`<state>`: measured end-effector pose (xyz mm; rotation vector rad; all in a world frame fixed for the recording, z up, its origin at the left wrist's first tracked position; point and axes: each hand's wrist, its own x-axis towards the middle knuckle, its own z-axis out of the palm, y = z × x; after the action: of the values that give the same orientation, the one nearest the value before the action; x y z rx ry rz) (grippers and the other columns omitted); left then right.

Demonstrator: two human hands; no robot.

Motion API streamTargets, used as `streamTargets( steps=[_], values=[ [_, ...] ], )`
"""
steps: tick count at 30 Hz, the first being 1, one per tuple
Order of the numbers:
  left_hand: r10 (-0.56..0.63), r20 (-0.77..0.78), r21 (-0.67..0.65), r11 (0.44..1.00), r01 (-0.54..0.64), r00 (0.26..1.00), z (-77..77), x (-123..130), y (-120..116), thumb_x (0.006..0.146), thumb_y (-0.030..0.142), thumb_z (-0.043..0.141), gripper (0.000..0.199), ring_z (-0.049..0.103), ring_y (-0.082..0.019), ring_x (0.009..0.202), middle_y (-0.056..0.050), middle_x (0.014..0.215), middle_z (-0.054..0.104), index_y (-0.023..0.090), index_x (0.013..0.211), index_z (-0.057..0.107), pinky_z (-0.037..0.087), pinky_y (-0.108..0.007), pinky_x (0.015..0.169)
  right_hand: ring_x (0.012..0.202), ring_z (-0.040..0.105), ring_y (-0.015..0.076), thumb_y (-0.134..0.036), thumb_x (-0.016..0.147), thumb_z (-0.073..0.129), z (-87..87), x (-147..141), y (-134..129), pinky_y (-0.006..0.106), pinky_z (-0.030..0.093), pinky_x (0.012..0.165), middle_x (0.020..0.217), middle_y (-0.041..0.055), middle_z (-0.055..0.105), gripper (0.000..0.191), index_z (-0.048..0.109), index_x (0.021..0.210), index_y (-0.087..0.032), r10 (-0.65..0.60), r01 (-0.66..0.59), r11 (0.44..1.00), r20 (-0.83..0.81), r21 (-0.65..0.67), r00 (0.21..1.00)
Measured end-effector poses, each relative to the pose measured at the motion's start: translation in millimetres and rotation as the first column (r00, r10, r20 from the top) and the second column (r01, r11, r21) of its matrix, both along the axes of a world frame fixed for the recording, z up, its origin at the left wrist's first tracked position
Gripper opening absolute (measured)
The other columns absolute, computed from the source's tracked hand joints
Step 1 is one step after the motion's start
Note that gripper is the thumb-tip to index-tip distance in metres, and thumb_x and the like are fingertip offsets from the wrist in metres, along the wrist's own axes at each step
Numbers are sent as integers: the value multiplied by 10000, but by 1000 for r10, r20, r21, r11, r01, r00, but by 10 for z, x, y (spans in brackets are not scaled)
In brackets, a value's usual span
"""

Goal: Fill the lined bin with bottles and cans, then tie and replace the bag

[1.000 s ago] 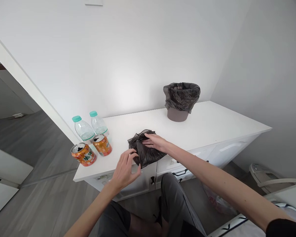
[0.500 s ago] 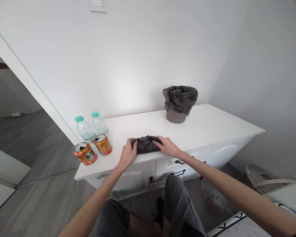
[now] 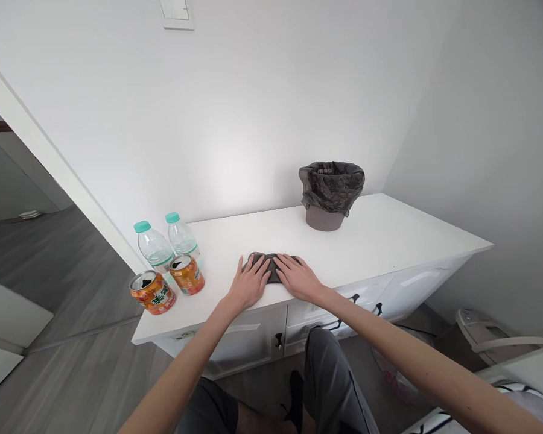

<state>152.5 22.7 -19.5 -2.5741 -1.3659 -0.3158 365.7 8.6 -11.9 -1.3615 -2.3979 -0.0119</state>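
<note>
A folded black plastic bag (image 3: 274, 274) lies on the white cabinet top (image 3: 235, 232) near its front edge. My left hand (image 3: 250, 283) rests flat on the bag's left part, fingers stretched out. On its right part lies my right hand (image 3: 298, 276), palm down with the fingers extended. Both hands cover much of the bag, so its full outline is hidden.
At the left stand two opened orange cans (image 3: 156, 293) (image 3: 189, 276) and two clear bottles with green caps (image 3: 154, 244) (image 3: 181, 235). A small bin (image 3: 324, 218) lined with a black bag stands near the wall. Drawer handles stick out below the front edge.
Both hands have let go of the bag's ends and now lie flat on top of it. The bag looks flatter. The view has shifted slightly.
</note>
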Motion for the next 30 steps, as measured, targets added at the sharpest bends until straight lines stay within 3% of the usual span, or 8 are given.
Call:
streamTargets(
  steps=[4,6,8,12,17,22,30],
  values=[
    [52,80,-4,999,-52,995,108,-7,-54,1043,384,331,507,300,-363,1535,-71,1552,517,238,1476,551,121,-694,1257,1543,300,239,-419,1084,198,-178,110,-27,487,204,1268,1652,89,338,595,364,1593,-159,-33,23,991,-67,-135,997],
    [33,129,70,997,-42,991,218,112,-83,1030,316,343,475,267,-378,1546,-126,1534,529,165,1361,649,86,-703,1262,1560,254,237,-439,1081,198,-238,144,-21,498,148,1282,1667,79,296,606,351,1599,-164,-29,16,987,-83,-157,996],
    [-25,171,114,993,6,985,274,265,-78,1035,279,317,476,277,-345,1548,-145,1551,505,135,1355,637,106,-665,1281,1569,225,237,-430,1079,201,-273,154,-6,504,113,1288,1674,77,272,607,342,1603,-158,-27,12,987,-91,-162,995],
    [-114,159,-14,993,118,981,108,433,49,1069,374,260,536,328,-281,1533,-91,1604,446,186,1541,433,201,-598,1282,1575,204,231,-405,1072,216,-302,143,23,516,78,1291,1681,63,255,602,283,1626,-180,-21,-1,983,-117,-183,993],
    [5,131,-125,992,11,991,-171,259,207,1067,447,245,574,271,-276,1556,-52,1655,356,229,1581,380,192,-550,1286,1580,186,218,-453,1073,202,-315,140,33,512,69,1294,1689,48,231,616,270,1631,-202,-36,6,978,-142,-210,989],
    [95,116,-106,991,-82,989,-161,102,171,1063,456,240,578,269,-300,1556,-35,1651,359,243,1581,385,128,-600,1283,1583,171,210,-467,1071,188,-324,142,44,511,63,1294,1695,41,210,622,281,1628,-203,-34,7,977,-124,-213,992],
    [208,97,-86,976,-200,973,-163,-135,-117,1063,465,227,612,265,-310,1555,-85,1653,339,187,1593,354,204,-605,1260,1594,102,235,-508,1070,161,-152,158,-106,525,93,1292,1702,23,193,646,266,1633,-209,-50,15,972,-145,-234,988]
  ],
)
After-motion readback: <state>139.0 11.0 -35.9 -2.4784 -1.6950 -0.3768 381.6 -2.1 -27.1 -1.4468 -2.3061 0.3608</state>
